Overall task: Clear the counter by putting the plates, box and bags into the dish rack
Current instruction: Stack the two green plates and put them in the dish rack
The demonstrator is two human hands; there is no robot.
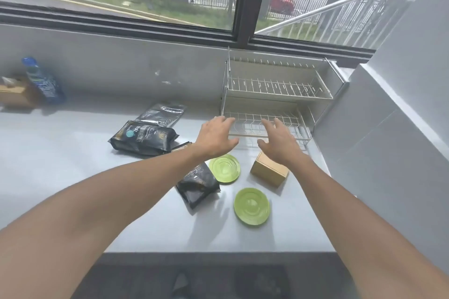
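A two-tier wire dish rack (279,85) stands at the back right of the grey counter, both tiers bare. Two green plates lie flat in front of it: one (224,168) farther back, one (251,206) nearer. A brown cardboard box (268,172) sits right of them. Three black bags lie on the counter: one (197,183) beside the plates, a larger one (143,137) to the left, a third (161,114) behind it. My left hand (215,138) and my right hand (279,141) hover open above the counter, just before the rack's lower tier, holding nothing.
A blue bottle (42,80) and a tan tissue box (14,96) stand at the far left against the back wall. A grey tiled wall (388,133) closes off the right side. The counter's front edge (218,251) runs below the plates. A window spans the back.
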